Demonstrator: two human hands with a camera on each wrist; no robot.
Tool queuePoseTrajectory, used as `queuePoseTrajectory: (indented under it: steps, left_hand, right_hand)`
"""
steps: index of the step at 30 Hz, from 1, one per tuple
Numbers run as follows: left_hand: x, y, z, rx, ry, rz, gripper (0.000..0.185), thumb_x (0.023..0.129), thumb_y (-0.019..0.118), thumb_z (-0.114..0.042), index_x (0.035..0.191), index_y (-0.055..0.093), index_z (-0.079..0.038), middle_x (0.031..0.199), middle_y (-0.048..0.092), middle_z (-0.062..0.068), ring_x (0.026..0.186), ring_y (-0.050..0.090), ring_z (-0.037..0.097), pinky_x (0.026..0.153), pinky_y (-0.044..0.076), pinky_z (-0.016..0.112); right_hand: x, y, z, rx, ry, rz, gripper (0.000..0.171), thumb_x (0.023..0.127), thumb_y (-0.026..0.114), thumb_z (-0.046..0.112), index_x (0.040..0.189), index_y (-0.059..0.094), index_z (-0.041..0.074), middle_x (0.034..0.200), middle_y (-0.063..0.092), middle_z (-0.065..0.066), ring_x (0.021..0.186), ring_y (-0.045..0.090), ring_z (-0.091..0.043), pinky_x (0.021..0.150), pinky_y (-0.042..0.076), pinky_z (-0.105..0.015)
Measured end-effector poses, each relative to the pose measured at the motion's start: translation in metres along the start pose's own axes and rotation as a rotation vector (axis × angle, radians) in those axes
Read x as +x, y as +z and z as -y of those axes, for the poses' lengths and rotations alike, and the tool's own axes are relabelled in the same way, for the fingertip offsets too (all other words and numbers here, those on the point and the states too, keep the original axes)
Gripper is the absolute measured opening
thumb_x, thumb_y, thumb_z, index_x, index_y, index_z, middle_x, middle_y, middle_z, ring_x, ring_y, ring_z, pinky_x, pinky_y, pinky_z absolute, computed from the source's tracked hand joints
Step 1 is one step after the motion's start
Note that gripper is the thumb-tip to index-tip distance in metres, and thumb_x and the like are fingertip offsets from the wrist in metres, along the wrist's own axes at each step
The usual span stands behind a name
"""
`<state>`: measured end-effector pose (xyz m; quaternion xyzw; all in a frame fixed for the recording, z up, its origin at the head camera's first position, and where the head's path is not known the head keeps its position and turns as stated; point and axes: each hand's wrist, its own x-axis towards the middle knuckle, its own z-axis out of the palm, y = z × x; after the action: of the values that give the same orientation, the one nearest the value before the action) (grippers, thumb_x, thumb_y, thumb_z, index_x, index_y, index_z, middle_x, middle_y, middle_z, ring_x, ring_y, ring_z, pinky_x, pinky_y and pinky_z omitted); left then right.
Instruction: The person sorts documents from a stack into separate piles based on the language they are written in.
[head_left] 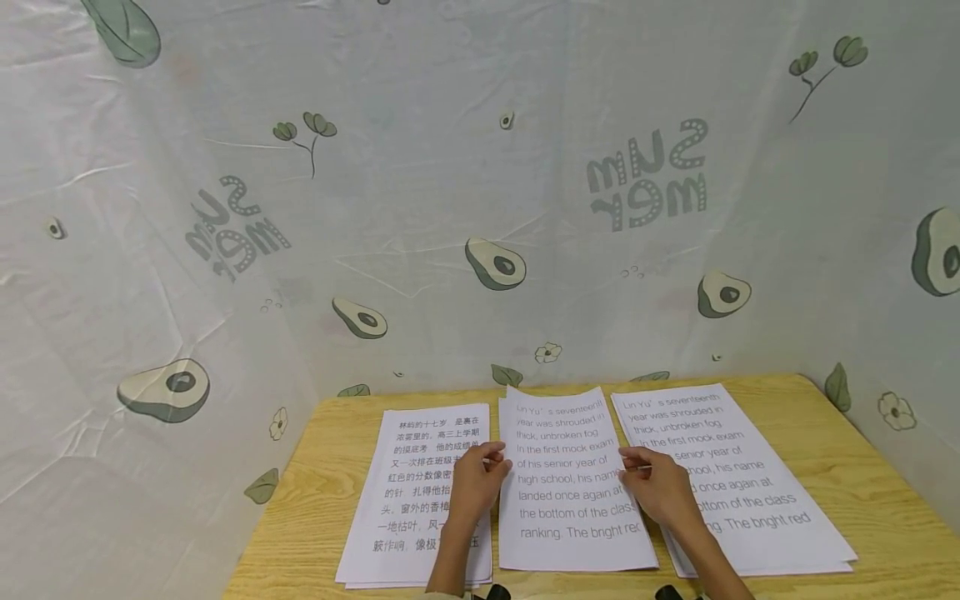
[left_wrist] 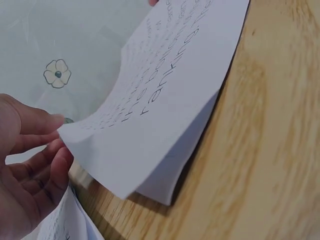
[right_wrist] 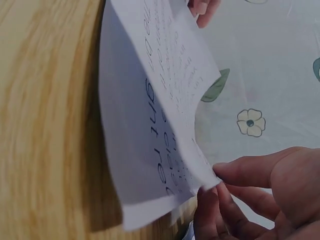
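A white sheet of paper (head_left: 558,533) printed with large English text is spread between my two hands in the middle of the table. My left hand (head_left: 472,483) pinches its left edge between thumb and fingers. At the opposite edge my right hand (head_left: 663,487) pinches the paper in the same way. Both side edges curve upward, as the left wrist view shows, with more paper (left_wrist: 162,187) beneath the near corner. Printed lines on the sheet (right_wrist: 170,100) also show in the right wrist view, where its near part bows close over the wood.
On the left lies a stack of pages (head_left: 405,492) with Chinese text, partly behind my left forearm. A stack with English text (head_left: 750,483) lies on the right, partly under my right hand. Behind the wooden table (head_left: 300,517) hangs a pale avocado-print cloth (head_left: 420,167).
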<state>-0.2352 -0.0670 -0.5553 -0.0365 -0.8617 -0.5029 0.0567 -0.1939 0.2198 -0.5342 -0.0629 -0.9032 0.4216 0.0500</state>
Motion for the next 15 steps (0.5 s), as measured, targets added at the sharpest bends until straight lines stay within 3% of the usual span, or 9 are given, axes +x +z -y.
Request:
queuePoseTrajectory:
  steps: [9,15]
  left_hand:
    - [0.0002,0.0023,-0.0027,-0.04,0.014,-0.018,0.034,0.089,0.076,0.003,0.122,0.078,-0.003,0.096,0.073,0.003,0.081,0.067,0.008,0.07,0.056,0.019]
    - [-0.0002,0.0017,-0.0036,-0.047,0.017,-0.033,0.035,0.088,0.075,0.005,0.121,0.078,-0.005,0.097,0.074,0.004,0.081,0.068,0.009,0.07,0.056,0.02]
  right_hand:
    - [-0.0023,-0.0021,0.0026,0.058,-0.009,-0.028,0.038,0.095,0.074,0.005,0.132,0.071,-0.003,0.112,0.077,-0.015,0.1,0.076,-0.027,0.08,0.055,-0.019]
    - [-0.0026,-0.0054,0.0014,0.1,0.015,-0.004,0.041,0.096,0.073,0.006,0.136,0.07,-0.001,0.118,0.076,-0.016,0.105,0.075,-0.028,0.081,0.054,-0.019]
